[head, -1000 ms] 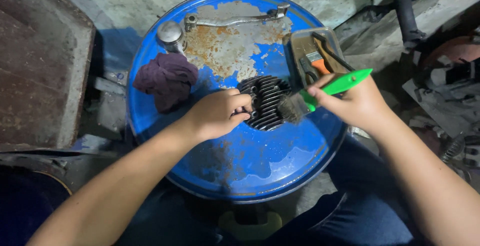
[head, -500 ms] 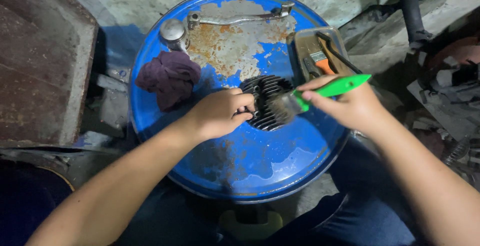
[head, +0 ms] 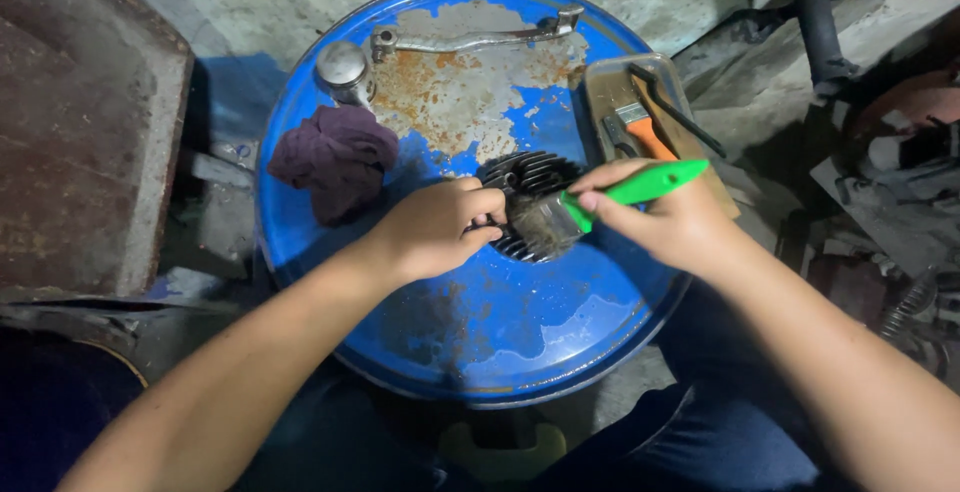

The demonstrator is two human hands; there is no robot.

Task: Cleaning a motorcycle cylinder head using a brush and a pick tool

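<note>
Your left hand (head: 440,227) clamps the finned cylinder (head: 527,192) at the blue drum's (head: 480,342) centre so it can't slide; your right hand (head: 665,217) pinches the green brush (head: 600,202), bristles on the fins.

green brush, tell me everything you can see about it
The green brush has a flat, bright green handle that looks like plastic and a wide head of grimy, dark bristles. It lies tilted, handle pointing up and to the right, bristles down and left. The right hand grips the handle, and the bristles rest against the dark finned metal part on the rusty blue drum top. The left hand steadies that part just beside the bristles.
</note>
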